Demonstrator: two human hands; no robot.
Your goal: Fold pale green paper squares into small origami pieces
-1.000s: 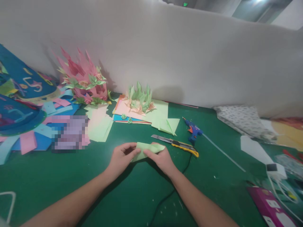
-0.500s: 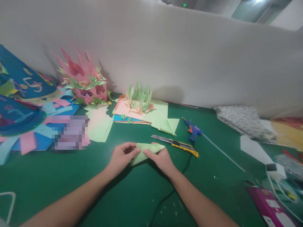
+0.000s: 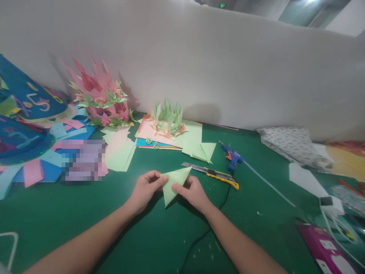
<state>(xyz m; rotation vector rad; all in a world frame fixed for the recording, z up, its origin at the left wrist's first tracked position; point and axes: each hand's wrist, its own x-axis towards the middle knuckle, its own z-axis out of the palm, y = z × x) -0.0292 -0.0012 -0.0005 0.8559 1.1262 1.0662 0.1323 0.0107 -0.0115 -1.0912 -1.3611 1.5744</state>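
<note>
A folded, triangular piece of light green paper [image 3: 174,183] is held between both hands above the green tabletop. My left hand [image 3: 146,190] pinches its left corner, thumb on top and fingers curled behind. At the right side, my right hand [image 3: 194,192] grips it with the thumb pressed on its face; the other fingers are partly hidden beneath. Just beyond the right hand lies a yellow utility knife [image 3: 218,176] with its blade out. Behind the knife is a blue hot glue gun [image 3: 234,160] with a clear glue stick in its back.
At the back stand a green paper crown [image 3: 168,116] and pink paper crowns [image 3: 99,89]. Green paper sheets [image 3: 121,156] lie to the left, near blue cone hats [image 3: 42,99]. A black cord [image 3: 196,241] crosses the table; a purple box [image 3: 322,243] sits at right.
The green paper has turned in my hands, so one point now faces down towards me and another points up to the right. Both hands keep hold of it.
</note>
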